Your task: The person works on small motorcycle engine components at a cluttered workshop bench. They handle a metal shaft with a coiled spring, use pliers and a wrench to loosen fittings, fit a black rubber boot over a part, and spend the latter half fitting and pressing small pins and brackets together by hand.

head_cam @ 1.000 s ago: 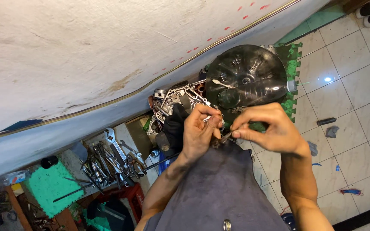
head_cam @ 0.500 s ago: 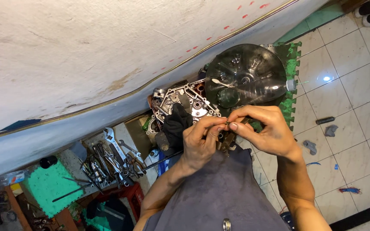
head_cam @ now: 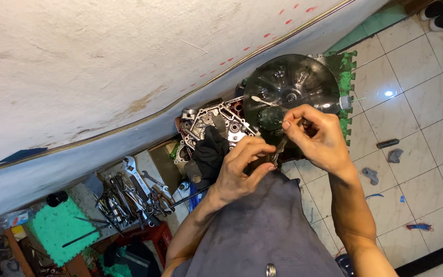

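Pinching a slim, dull-metal tool between them, both hands meet above the grey-clothed lap in the head view. The left hand curls its fingers around the tool's lower end, thumb pressed against the shaft; the right hand closes thumb and forefinger on the upper end, the remaining fingers bent loosely. What kind of tool it is cannot be told at this size.

Just beyond the hands lies a round, dark basin, glossy and translucent, with radial ribs and small parts lying inside. It rests on a green foam mat with a toothed, interlocking edge. Beside the basin, touching its rim, sits a cast-metal engine case, silvery, irregular in outline, with bored holes and gear recesses. A black rag drapes over its near edge.

To the left, a heap of steel wrenches, polished and elongated, lies on the floor near a second green foam square. A rough, plastered white wall fills the upper field, edged by a thin yellowish line. Glazed pale floor tiles with dark joints lie to the right, carrying a short dark cylinder and crumpled grey scraps.
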